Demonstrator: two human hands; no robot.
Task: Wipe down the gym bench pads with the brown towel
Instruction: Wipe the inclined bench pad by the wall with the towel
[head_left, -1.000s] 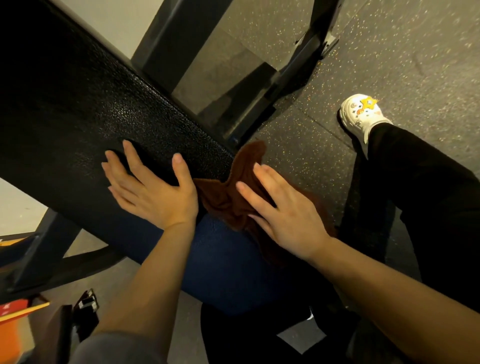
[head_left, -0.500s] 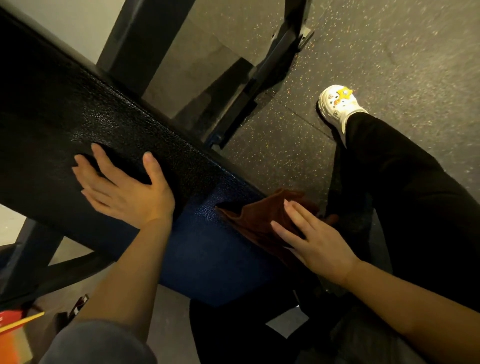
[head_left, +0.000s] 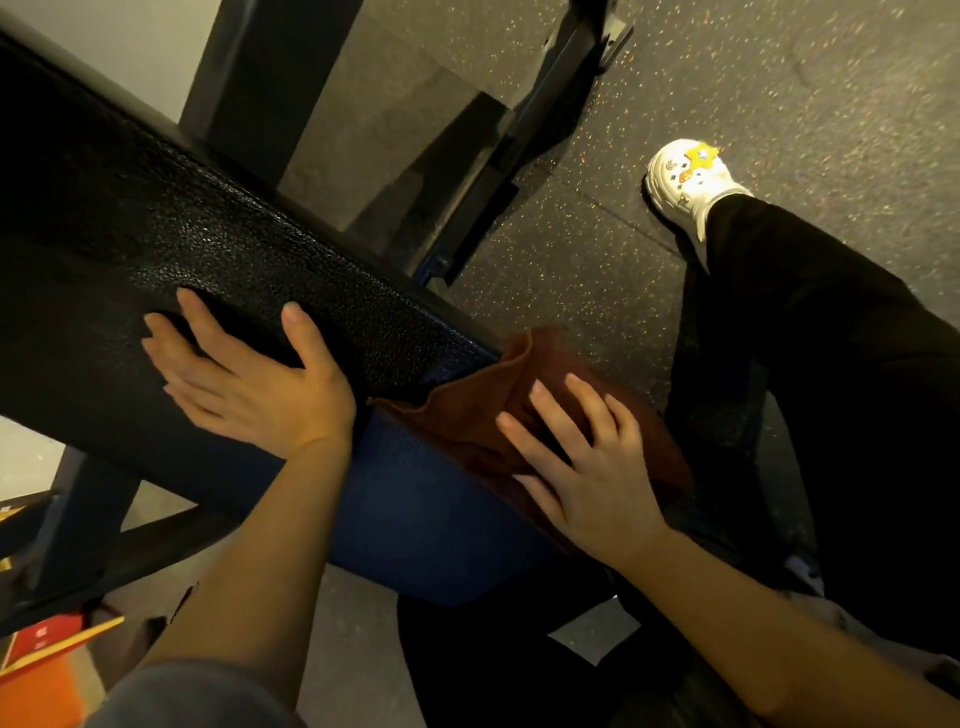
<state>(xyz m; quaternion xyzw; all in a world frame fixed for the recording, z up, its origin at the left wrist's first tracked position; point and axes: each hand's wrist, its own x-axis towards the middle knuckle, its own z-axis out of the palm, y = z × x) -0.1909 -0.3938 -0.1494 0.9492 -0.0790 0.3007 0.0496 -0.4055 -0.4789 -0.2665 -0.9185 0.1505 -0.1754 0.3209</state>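
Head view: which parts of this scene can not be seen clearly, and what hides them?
- Brown towel: its middle is hidden under the right hand.
- Black pad: cut off by the left edge; the left hand covers part.
- Blue pad: both forearms and the towel hide parts.
- Red and orange item: cut off at the lower left corner, not identifiable.
- Bench frame: too dark for detail.

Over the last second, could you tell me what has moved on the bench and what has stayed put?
The right hand, pressing flat on the brown cloth towel, drew it down the blue seat pad toward the person, then pushed it back up to the seam with the black textured back pad. Nothing was grasped or released. The left hand stayed flat on the black pad.
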